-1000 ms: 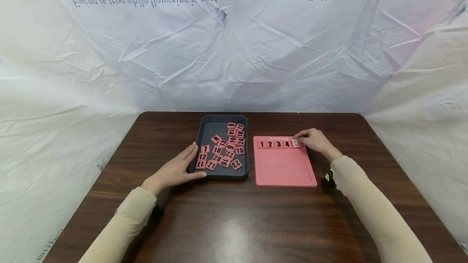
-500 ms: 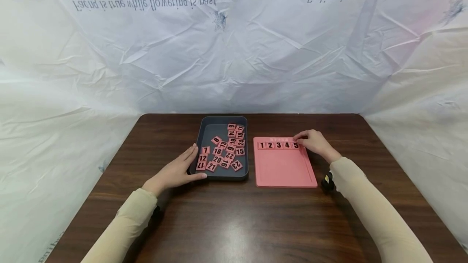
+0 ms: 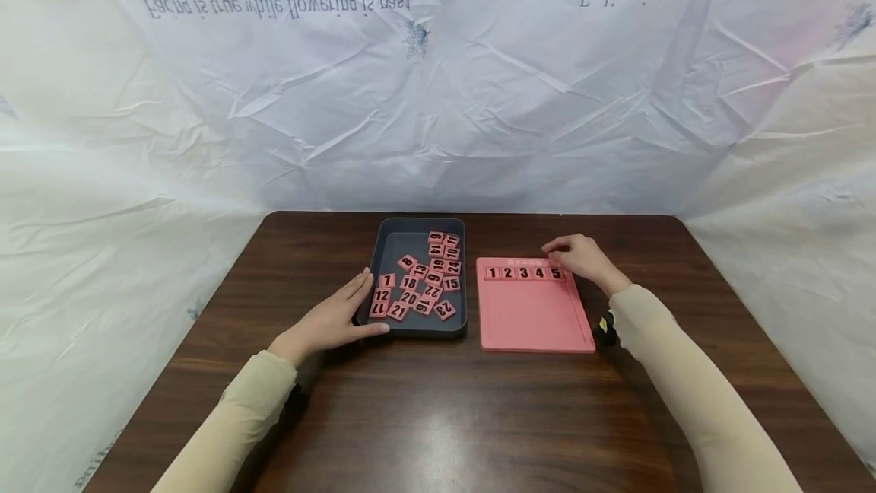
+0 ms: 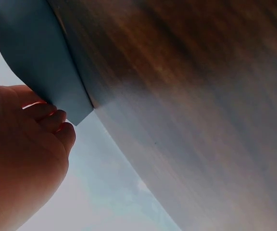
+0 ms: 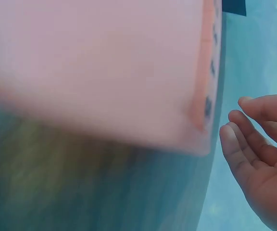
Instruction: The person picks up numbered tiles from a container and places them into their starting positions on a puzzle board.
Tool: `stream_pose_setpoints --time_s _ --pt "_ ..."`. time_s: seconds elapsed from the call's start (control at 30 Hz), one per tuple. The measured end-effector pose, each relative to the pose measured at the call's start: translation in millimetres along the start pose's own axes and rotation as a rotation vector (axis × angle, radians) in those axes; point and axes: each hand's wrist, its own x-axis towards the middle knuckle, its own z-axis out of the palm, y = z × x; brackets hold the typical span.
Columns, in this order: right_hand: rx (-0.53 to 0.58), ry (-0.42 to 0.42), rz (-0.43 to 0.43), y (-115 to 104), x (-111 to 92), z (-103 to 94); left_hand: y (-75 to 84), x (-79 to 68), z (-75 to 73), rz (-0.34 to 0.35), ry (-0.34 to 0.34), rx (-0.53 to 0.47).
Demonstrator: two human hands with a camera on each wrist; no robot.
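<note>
My left hand [image 3: 331, 322] rests at the near left corner of a dark grey tray [image 3: 393, 243], fingers laid along its left side and thumb at the near rim. Loose pink number tiles [image 3: 408, 298] lie scattered in the tray, some turned sideways or upside down. On a pink board [image 3: 534, 318] to the right, tiles 1 to 5 stand in a row along the top, ending with the 5 tile [image 3: 556, 274]. Just above that row's right end is my right hand [image 3: 582, 257]; in the right wrist view its bent fingers [image 5: 230, 137] and thumb hold nothing.
Everything stands on a dark brown wooden table [image 3: 383, 409]. White crinkled sheeting [image 3: 438, 112] with printed lettering hangs behind and on both sides. A dark band with a yellow mark [image 3: 605, 328] sits at my right wrist, close to the board's right edge.
The 5 tile, tilted in my right fingers a second ago, now lies flat at the row's end. My right hand has let go and moved slightly up and left. The left hand stays put.
</note>
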Motion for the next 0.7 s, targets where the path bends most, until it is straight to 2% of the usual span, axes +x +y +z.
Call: stream_pose_setpoints --time_s 0.43,0.7 --pt "0.054 -0.019 -0.131 -66.4 48.4 13.7 2.8 -3.3 -0.3 -0.008 -0.005 -0.018" --pt "0.064 0.048 -0.171 -119.1 81.1 33.8 1.9 -3.7 -0.7 -0.013 0.001 -0.015"
